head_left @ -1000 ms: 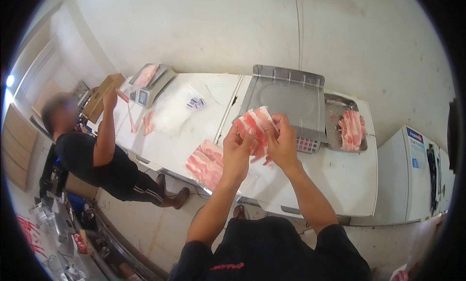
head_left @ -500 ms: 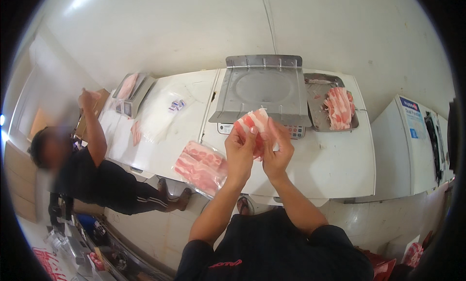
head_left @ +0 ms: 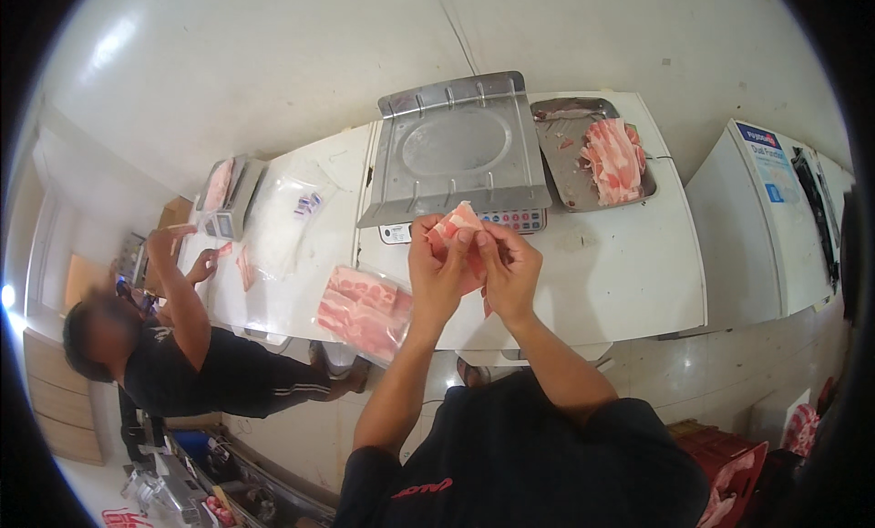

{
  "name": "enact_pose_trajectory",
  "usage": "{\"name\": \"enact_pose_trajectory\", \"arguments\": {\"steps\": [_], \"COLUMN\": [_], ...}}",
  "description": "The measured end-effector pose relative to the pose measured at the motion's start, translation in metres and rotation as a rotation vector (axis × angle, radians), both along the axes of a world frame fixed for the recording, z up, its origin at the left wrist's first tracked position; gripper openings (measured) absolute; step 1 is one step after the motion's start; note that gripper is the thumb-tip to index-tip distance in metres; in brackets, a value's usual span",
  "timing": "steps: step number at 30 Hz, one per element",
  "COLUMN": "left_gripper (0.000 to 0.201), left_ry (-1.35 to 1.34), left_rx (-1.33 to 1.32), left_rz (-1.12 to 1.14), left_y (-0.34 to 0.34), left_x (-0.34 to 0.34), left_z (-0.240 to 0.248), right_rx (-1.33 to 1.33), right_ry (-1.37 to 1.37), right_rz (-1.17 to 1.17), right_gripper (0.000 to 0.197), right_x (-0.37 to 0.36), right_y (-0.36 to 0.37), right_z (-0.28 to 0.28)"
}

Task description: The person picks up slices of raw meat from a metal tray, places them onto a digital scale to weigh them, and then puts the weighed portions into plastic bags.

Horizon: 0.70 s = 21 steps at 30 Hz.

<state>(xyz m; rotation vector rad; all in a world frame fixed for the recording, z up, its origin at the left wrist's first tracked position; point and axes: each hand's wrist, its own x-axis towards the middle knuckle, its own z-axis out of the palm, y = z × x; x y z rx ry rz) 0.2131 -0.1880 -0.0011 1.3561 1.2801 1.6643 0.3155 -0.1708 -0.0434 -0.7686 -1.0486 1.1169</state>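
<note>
Between my two hands, just in front of the scale, are thin slices of raw pork belly (head_left: pixel 456 224). My left hand (head_left: pixel 438 273) pinches them on one side with its thumb on top. My right hand (head_left: pixel 510 268) grips the other side, and a strip hangs below its fingers. Behind my hands stands a weighing scale with a bare metal pan (head_left: pixel 456 150); its keypad is partly covered by my hands. To the left of my forearm lies a clear flat pack of sliced pork belly (head_left: pixel 363 311). A metal tray (head_left: pixel 561 168) at the right holds a pile of meat slices (head_left: pixel 615 163).
On the left a co-worker (head_left: pixel 196 346) handles meat strips beside a second scale (head_left: pixel 232 200). Clear plastic bags (head_left: pixel 287 222) and a loose strip (head_left: pixel 244 268) lie on the white worktop (head_left: pixel 602 282). A white appliance (head_left: pixel 747 218) stands at the right, a red crate (head_left: pixel 729 464) low behind me.
The view has shifted, so the table things sit further left and higher. My thumbs have come closer together over the slices. The co-worker's second hand now shows, holding a strip.
</note>
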Motion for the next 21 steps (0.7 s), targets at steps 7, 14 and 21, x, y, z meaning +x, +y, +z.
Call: {"name": "enact_pose_trajectory", "arguments": {"steps": [7,14,21], "left_gripper": [0.028,0.020,0.024], "left_ry": [-0.110,-0.292,-0.128], "left_rx": [0.023,-0.100,-0.074], "left_rz": [-0.010,-0.204,-0.081], "left_y": [0.014,0.014,0.016], "left_x": [0.018,0.016,0.007], "left_z": [0.001,0.029,0.046], "right_rx": [0.356,0.024,0.017], "right_ry": [0.017,-0.041,-0.031], "right_rz": [-0.195,0.202,0.488], "right_gripper": [0.019,0.019,0.046], "right_x": [0.003,0.041,0.062], "right_y": [0.027,0.021,0.012], "right_z": [-0.004,0.008,-0.006]}}
